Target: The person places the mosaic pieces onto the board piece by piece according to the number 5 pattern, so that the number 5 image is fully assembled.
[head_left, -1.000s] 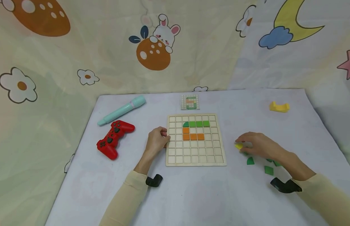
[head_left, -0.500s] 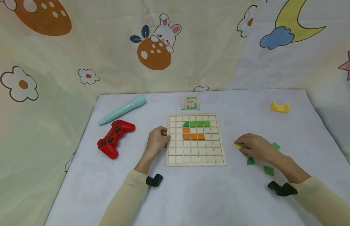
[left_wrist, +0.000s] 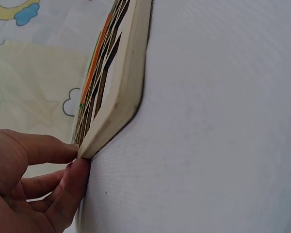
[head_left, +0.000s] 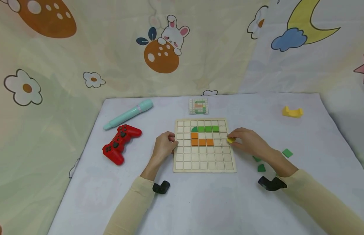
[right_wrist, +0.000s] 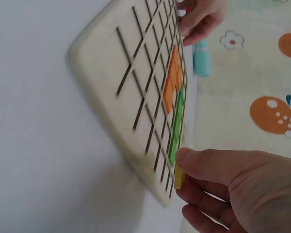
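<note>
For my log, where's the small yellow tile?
In the head view, the right hand pinches the yellow tile by the right edge of the grid board, right of the orange tiles.

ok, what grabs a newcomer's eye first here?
Likely the bright red game controller, at the left of the white table. Next, the green tiles and orange tiles on the gridded board, mid-table. Then the yellow piece pinched in the right hand, at the board's right edge.
</note>
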Demonstrator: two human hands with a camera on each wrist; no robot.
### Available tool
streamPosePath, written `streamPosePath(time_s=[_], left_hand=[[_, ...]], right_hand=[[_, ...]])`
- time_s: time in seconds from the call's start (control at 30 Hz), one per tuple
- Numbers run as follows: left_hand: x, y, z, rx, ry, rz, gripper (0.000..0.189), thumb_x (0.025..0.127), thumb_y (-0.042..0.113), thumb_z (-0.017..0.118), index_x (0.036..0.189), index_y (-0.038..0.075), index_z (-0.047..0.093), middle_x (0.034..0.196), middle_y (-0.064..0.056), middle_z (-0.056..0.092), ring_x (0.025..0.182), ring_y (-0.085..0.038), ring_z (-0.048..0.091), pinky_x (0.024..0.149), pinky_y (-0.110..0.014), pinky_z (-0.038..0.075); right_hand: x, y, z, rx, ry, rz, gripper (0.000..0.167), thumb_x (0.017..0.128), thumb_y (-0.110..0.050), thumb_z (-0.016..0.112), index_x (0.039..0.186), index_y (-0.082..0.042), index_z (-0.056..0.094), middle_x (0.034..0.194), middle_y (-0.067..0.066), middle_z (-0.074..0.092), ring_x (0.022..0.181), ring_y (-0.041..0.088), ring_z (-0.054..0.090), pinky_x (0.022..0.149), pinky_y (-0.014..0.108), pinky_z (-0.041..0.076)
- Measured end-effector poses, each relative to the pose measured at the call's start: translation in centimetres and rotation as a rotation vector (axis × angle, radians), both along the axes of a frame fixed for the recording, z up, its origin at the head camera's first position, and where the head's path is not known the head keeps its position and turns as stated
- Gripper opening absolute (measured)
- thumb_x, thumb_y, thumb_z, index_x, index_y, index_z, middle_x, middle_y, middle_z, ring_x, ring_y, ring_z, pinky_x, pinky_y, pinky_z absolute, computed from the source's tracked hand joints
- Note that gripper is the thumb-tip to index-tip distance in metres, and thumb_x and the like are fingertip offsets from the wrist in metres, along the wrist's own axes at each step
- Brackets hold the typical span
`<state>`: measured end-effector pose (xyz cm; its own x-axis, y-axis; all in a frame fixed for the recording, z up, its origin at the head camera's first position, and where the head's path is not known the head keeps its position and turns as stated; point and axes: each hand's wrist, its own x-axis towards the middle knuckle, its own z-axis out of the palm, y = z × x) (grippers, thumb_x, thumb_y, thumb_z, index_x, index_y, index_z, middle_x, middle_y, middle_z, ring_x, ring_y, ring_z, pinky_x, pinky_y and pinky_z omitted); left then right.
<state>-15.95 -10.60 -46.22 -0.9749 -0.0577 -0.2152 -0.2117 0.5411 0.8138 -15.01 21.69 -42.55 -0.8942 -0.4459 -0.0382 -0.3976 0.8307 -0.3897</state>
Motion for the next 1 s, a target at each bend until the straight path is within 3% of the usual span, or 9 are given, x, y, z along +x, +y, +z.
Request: streamPosePath(time_s=[0.2,0.47,1.0], left_hand=[[0.0,0.1,-0.1,0.009,-0.002,0.001,0.028,0.084,0.002,0.068,0.111,-0.001,0.062,0.090,-0.009,0.058,0.066,-0.014,0.056,0.048,-0.023,0.056],[0.0,0.1,-0.3,0.006,-0.007,-0.001,0.028,0.083,0.002,0.069,0.110,-0.001,0.063,0.090,-0.009,0.058,0.063,-0.013,0.056,0.047,-0.022,0.055],[-0.1,-0.1,0.0,0.009,-0.006,0.000,0.028,0.083,0.002,0.068,0.111,-0.001,0.063,0.090,-0.009,0.058,0.065,-0.014,0.056,0.048,-0.023,0.056]], right_hand=[[-0.9,-2.9,-0.1,-0.013,0.002,0.017,0.031,0.084,-0.011,0.074,0.113,-0.002,0.070,0.113,0.013,0.068,0.109,0.030,0.060,0.095,0.047,0.052],[-0.9,-5.2,-0.9,-0.021,-0.014,-0.046,0.026,0.084,-0.009,0.071,0.109,-0.001,0.071,0.112,0.015,0.068,0.106,0.031,0.061,0.093,0.046,0.053],[0.8,-6.7,-1.8,-0.068,0.049,-0.185,0.021,0.084,-0.004,0.068,0.102,0.005,0.072,0.101,0.018,0.070,0.096,0.033,0.065,0.085,0.046,0.057]])
